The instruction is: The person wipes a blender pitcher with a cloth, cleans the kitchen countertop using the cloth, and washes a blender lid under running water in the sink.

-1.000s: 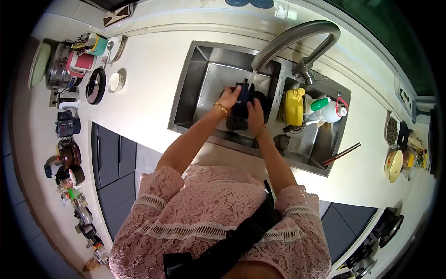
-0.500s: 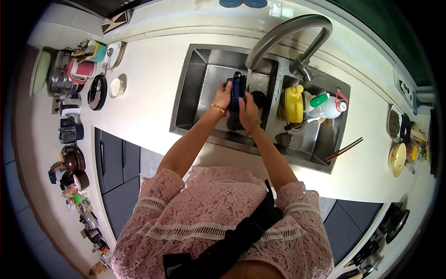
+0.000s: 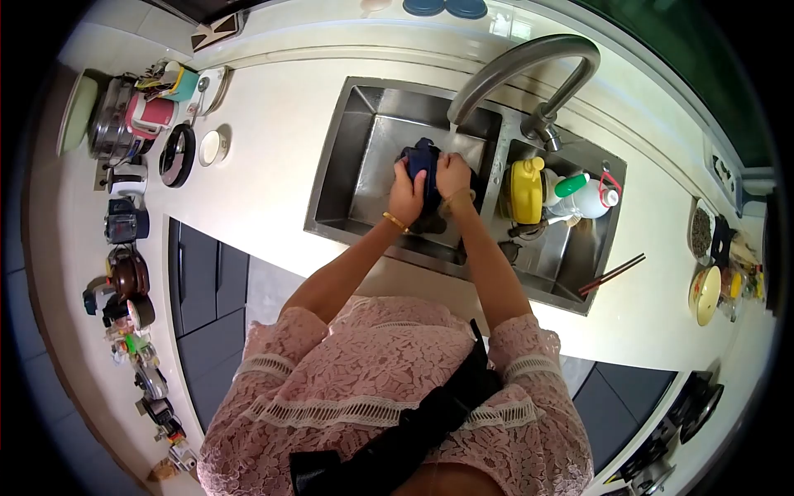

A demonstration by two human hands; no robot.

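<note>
Over the left basin of the steel sink [image 3: 331,198], I hold a dark blue object [image 3: 425,159] whose kind I cannot make out. My left hand [image 3: 406,194] is closed on its near left side, the thumb lying along it. On its right side, the curled fingers of my right hand [image 3: 452,178] press against it. Under and beside my hands lies something dark, partly hidden by them. A thin stream of water falls from the curved faucet [image 3: 529,51] just beyond my right hand.
In the right basin stand a yellow bottle [image 3: 527,192] and a clear jug [image 3: 592,198] with a red handle. Chopsticks [image 3: 612,274] rest across the basin's near right edge. A white cup [image 3: 213,147] and a round black-rimmed lid [image 3: 177,155] are on the left counter.
My hands have shifted slightly nearer with the dark blue object, and it has turned in them. My right hand has moved up along its side. The whole view has shifted a little.
</note>
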